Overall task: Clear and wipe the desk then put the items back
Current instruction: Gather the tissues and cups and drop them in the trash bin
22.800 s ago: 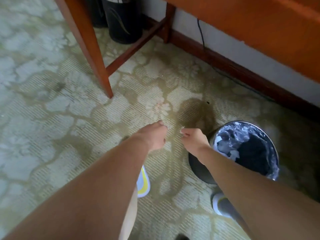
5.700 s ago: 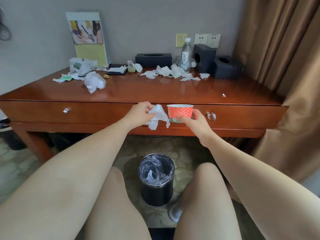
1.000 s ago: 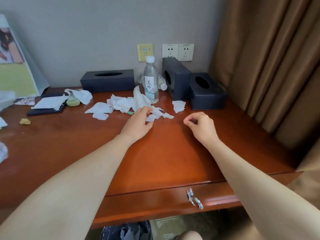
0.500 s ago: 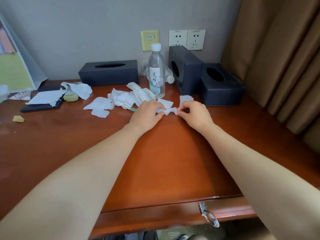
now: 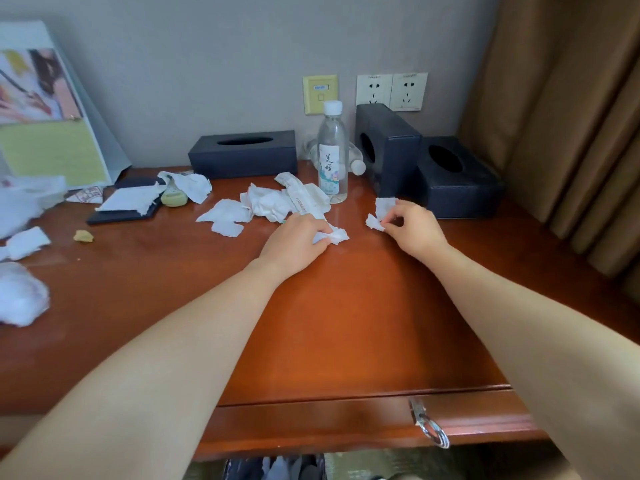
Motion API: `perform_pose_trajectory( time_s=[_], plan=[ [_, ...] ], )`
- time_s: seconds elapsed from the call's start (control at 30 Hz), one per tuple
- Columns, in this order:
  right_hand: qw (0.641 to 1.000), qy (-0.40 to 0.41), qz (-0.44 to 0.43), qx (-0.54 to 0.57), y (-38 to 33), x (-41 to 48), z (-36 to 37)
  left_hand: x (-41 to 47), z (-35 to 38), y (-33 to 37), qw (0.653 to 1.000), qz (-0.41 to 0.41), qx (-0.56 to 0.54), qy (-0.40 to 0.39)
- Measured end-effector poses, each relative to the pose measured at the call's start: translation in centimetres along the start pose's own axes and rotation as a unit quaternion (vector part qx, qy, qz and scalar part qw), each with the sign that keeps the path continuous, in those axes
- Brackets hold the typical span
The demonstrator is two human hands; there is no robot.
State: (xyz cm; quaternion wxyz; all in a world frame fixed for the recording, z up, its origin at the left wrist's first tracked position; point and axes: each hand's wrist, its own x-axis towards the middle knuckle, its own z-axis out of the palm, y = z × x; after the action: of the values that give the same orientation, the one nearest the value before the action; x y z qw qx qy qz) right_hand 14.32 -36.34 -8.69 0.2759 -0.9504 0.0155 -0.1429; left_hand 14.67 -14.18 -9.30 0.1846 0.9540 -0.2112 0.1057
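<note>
A tissue (image 5: 335, 235) is being gripped in the curled fingers of the left hand (image 5: 296, 239) and a scrap (image 5: 375, 223) is being pinched by the right hand (image 5: 414, 227), far on the worktop (image 5: 346, 323). The bottle (image 5: 332, 157) just beyond risks being toppled by hasty sweeping.

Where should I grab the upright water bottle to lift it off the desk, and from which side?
Grip the water bottle round its clear upper body, above the label, coming from the front. It stands upright, the black box stands close on its right, and crumpled tissues crowd its base on the left, so the front is probably freest.
</note>
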Motion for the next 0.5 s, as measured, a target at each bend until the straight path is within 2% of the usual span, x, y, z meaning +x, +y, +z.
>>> perform_pose_trajectory(
  time_s=[0.13, 0.23, 0.33, 0.5],
  plan=[
    [0.999, -0.045, 0.014, -0.018, -0.4, 1.3, 0.4, 0.3, 0.3, -0.1, 1.000, -0.007, -0.024, 0.004],
    [0.998, -0.013, 0.021, -0.064, -0.7, 1.7, 0.5, 0.6, 0.7, -0.3, 0.999, -0.013, -0.041, 0.013],
    [0.994, 0.029, -0.016, -0.109, -0.6, 1.6, 1.0, 0.6, 1.0, -0.5, 0.999, -0.013, -0.045, 0.023],
    [0.998, 0.015, -0.028, -0.057, -0.3, 0.8, 1.0, 0.5, 1.1, -0.5, 0.999, -0.008, -0.046, 0.027]
  ],
)
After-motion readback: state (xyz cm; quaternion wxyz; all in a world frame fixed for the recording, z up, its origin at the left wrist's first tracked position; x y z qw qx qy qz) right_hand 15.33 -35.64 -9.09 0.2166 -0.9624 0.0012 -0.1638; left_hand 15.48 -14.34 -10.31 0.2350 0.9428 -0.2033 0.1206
